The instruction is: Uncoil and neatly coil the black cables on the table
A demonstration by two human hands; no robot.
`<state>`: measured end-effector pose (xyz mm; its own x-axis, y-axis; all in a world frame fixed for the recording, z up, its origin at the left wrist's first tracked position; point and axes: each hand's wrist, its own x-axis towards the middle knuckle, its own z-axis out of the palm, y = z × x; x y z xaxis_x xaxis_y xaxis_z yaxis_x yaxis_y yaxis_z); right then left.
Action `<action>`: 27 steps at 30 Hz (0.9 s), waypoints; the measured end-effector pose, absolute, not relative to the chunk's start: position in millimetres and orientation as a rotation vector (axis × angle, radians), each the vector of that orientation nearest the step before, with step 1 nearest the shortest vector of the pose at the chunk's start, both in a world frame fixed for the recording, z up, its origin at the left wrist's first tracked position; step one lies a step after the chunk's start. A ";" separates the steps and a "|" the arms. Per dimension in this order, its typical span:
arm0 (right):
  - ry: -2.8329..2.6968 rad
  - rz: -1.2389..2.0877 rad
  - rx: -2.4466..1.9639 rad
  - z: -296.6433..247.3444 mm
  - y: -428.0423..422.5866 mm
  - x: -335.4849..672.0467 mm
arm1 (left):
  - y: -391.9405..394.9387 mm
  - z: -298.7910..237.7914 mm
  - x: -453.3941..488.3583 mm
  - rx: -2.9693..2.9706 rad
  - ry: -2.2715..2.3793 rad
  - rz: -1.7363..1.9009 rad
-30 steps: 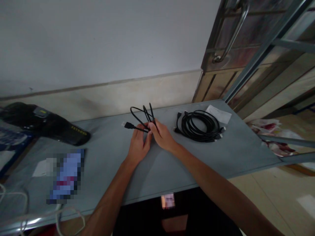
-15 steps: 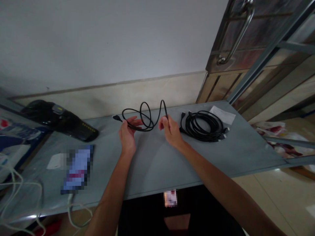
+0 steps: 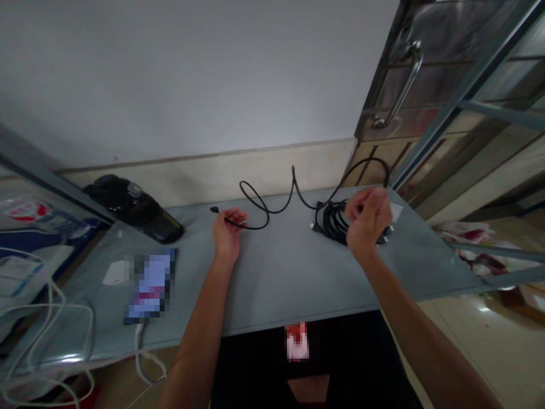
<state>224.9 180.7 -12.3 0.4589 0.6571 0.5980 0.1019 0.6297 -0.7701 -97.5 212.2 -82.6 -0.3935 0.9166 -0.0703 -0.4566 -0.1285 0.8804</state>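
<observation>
A thin black cable (image 3: 272, 205) stretches between my two hands above the grey table (image 3: 276, 284). My left hand (image 3: 227, 233) pinches it near its plug end, which sticks out to the left. My right hand (image 3: 369, 218) is closed on the other part of the cable, raised to the right, with a loop arching over it. Under my right hand lies a coil of black cables (image 3: 334, 222) on the table.
A black handheld device (image 3: 136, 207) lies at the table's back left. A blurred flat object (image 3: 149, 281) and a white slip sit at the left front. White cords (image 3: 46, 324) hang at the left edge. A metal door with a handle (image 3: 398, 85) stands at the right.
The bunched cable has been pulled out: my hands were together a second ago, then moved apart. My right hand has swung right and up, over the coil.
</observation>
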 end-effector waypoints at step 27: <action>-1.834 0.353 -0.856 -23.7 166.7 175.9 | 209.8 -84.0 -103.5 0.584 0.975 1.624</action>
